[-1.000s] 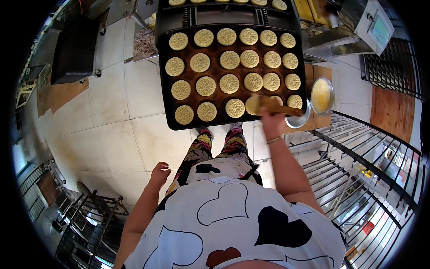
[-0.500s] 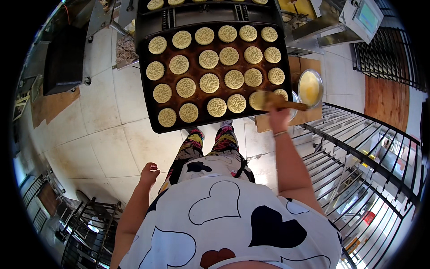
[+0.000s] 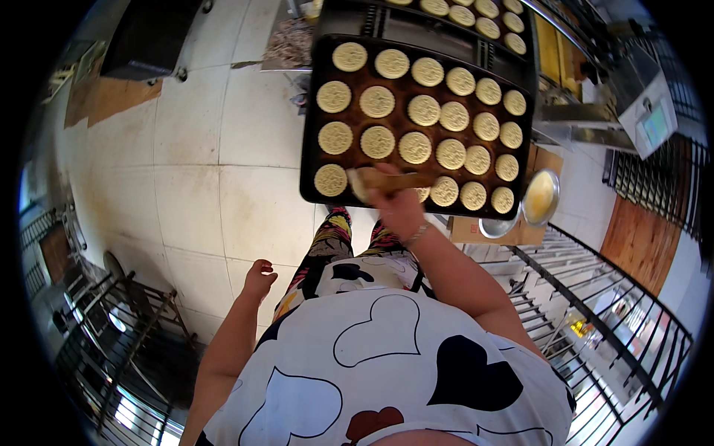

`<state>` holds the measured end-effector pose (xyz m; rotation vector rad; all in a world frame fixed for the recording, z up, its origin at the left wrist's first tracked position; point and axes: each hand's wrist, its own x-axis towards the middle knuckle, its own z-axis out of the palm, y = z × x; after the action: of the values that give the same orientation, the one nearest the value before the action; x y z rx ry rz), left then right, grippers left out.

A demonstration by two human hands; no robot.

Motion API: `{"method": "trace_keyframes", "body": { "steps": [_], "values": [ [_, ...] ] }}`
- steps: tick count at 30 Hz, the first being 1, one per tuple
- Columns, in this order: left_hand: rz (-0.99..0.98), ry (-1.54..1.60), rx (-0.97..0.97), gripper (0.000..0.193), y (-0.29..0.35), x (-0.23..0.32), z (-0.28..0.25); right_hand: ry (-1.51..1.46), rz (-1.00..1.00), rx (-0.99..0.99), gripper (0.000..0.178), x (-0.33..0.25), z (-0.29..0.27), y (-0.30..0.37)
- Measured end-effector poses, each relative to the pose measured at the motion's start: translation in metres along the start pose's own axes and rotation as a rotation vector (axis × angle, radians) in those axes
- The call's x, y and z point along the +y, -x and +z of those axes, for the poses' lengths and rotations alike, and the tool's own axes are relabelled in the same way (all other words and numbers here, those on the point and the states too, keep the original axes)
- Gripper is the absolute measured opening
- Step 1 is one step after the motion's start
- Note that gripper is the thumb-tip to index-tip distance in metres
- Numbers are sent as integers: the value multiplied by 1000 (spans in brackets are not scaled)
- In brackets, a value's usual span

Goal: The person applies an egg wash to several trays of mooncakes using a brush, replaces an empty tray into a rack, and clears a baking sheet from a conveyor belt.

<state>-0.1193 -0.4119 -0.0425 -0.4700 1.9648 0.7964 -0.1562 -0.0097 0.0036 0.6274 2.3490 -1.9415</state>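
My right hand (image 3: 401,214) grips the wooden handle of a flat pastry brush (image 3: 407,181). The brush is blurred by motion, its bristle end over the second cake from the left in the near row. Round, pale yellow mooncakes (image 3: 415,148) with stamped tops and scalloped edges stand in rows on a dark baking tray (image 3: 357,199). Hand and brush partly cover the near row. My left hand (image 3: 260,277) hangs beside my left leg, away from the tray, its fingers loosely curled and nothing visible in them.
Right of the tray, a metal bowl of yellow liquid (image 3: 541,197) and a second metal bowl (image 3: 498,226) sit by a cardboard box (image 3: 476,232). Another tray of cakes (image 3: 487,28) lies beyond. Black metal racks (image 3: 595,297) stand at the right, a machine with a screen (image 3: 654,123) behind.
My right hand has carried the brush leftward along the near row, from its right part to the second cake from the left. The view has shifted; my left hand still hangs free.
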Motion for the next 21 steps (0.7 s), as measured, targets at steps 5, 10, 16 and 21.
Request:
{"method": "trace_keyframes", "body": {
  "steps": [5,10,16,21],
  "values": [
    [-19,99,42,33,14,-18,1,668,-115,-420,33,-48,67,-61],
    [-14,186,70,34,18,-84,16,680,-86,-491,26,-72,64,-66],
    [-105,216,74,34,16,-114,20,780,-198,-432,25,-64,51,-183],
    [-77,308,72,34,13,-70,14,1041,-459,7,25,-102,17,-299]
  ]
}}
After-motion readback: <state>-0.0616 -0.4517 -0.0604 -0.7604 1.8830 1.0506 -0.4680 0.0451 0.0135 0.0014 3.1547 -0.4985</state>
